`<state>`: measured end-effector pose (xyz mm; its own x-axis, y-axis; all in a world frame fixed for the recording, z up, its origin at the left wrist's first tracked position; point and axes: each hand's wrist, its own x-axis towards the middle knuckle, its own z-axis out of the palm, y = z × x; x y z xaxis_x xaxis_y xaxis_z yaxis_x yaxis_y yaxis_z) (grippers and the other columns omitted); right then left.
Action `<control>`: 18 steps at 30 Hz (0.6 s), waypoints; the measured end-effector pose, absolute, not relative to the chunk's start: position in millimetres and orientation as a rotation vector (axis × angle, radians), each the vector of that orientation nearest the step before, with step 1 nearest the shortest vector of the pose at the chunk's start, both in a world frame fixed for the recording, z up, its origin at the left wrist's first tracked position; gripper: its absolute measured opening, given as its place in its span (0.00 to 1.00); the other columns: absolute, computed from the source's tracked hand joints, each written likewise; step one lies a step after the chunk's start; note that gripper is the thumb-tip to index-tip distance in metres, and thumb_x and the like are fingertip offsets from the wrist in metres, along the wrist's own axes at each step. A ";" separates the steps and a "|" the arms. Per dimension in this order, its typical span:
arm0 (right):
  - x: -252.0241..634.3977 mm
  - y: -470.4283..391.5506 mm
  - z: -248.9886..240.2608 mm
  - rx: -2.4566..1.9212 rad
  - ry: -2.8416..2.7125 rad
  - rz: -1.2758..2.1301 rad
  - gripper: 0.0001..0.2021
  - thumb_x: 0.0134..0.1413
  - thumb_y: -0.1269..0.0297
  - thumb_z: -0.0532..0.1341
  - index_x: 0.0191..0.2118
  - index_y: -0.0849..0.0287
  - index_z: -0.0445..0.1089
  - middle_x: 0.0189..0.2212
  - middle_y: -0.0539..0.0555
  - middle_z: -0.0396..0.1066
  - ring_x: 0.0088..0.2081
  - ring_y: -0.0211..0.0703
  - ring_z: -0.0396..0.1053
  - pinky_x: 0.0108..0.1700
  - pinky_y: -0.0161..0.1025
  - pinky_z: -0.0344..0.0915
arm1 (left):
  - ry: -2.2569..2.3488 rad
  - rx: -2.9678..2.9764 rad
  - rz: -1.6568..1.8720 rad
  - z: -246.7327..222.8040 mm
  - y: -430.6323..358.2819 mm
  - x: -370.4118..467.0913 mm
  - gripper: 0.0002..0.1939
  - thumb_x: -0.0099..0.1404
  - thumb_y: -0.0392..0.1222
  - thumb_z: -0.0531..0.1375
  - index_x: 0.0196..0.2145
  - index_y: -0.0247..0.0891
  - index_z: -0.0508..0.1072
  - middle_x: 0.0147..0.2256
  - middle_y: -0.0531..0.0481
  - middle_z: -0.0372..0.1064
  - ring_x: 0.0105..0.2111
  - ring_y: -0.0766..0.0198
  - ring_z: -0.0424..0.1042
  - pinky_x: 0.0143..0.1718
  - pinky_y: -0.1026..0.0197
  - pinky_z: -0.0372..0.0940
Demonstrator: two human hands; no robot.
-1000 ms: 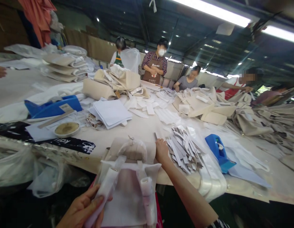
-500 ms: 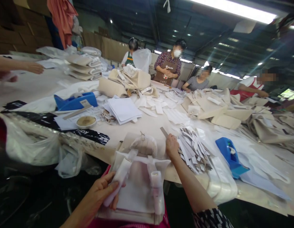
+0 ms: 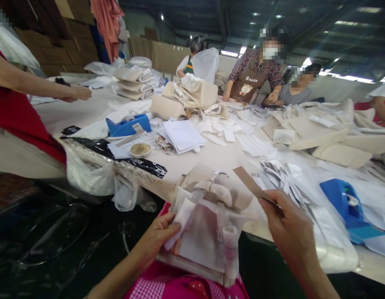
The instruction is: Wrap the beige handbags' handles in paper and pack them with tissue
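A beige handbag (image 3: pixel 200 243) with translucent white wrapping lies on my lap, against the table edge. My left hand (image 3: pixel 164 232) is closed around a white-wrapped strap (image 3: pixel 183 216) on the bag's left side. A similar wrapped strap end (image 3: pixel 230 249) hangs on the right side, untouched. Pinched in my right hand (image 3: pixel 290 226) is a flat grey-brown cardboard strip (image 3: pixel 248 182), held above the bag's upper right and pointing up and left. Just beyond that hand lies a pile of loose cardboard strips (image 3: pixel 281 178), partly hidden by it.
Blue tape dispensers (image 3: pixel 130 125) (image 3: pixel 342 203) stand left and right. A round dish (image 3: pixel 140 149) and white sheets (image 3: pixel 184 136) lie on the table (image 3: pixel 223 155). Beige bag pieces (image 3: pixel 335 128) are heaped beyond. Co-workers stand around; one person's arm (image 3: pixel 55 87) reaches in at left.
My right hand has lifted away from the strip pile and come nearer, bringing the cardboard strip over the bag. My left hand keeps its hold on the strap. The view has swung left.
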<state>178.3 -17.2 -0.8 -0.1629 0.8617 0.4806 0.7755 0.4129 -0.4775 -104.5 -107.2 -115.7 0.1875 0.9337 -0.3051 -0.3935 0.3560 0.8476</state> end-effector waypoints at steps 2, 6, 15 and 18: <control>177.7 -41.0 1.3 -1.368 -1.847 -0.037 0.08 0.59 0.59 0.58 0.36 0.55 0.71 0.36 0.54 0.74 0.37 0.45 0.72 0.39 0.37 0.64 | 0.961 0.701 1.050 -116.4 -106.8 -105.0 0.16 0.65 0.50 0.61 0.38 0.31 0.71 0.17 0.50 0.68 0.14 0.71 0.61 0.18 0.70 0.47; 165.7 -72.1 -18.2 -1.392 -2.071 0.533 0.06 0.57 0.57 0.59 0.34 0.50 0.73 0.24 0.51 0.73 0.24 0.45 0.69 0.27 0.37 0.61 | 0.963 0.680 1.080 -116.5 -105.4 -105.7 0.15 0.64 0.49 0.61 0.37 0.32 0.71 0.17 0.51 0.67 0.14 0.71 0.62 0.18 0.70 0.50; 107.9 -82.6 -87.2 -1.443 -1.839 1.434 0.10 0.58 0.59 0.53 0.36 0.55 0.69 0.18 0.47 0.66 0.20 0.40 0.62 0.23 0.34 0.55 | 0.891 0.665 1.172 -114.6 -106.8 -103.6 0.18 0.63 0.47 0.63 0.46 0.37 0.62 0.36 0.47 0.72 0.16 0.70 0.69 0.17 0.70 0.57; 88.5 -78.8 -101.3 -1.430 -1.719 1.537 0.12 0.56 0.59 0.52 0.43 0.56 0.66 0.19 0.46 0.66 0.16 0.37 0.57 0.19 0.33 0.53 | 0.884 0.687 1.203 -114.6 -107.4 -103.1 0.19 0.64 0.47 0.62 0.45 0.39 0.57 0.36 0.48 0.72 0.16 0.70 0.70 0.17 0.70 0.59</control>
<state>88.5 -78.8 -101.3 -0.3792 0.8729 -0.3069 0.4027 -0.1430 -0.9041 -103.1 -107.4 -114.6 0.1145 0.9713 -0.2086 -0.4888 0.2379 0.8393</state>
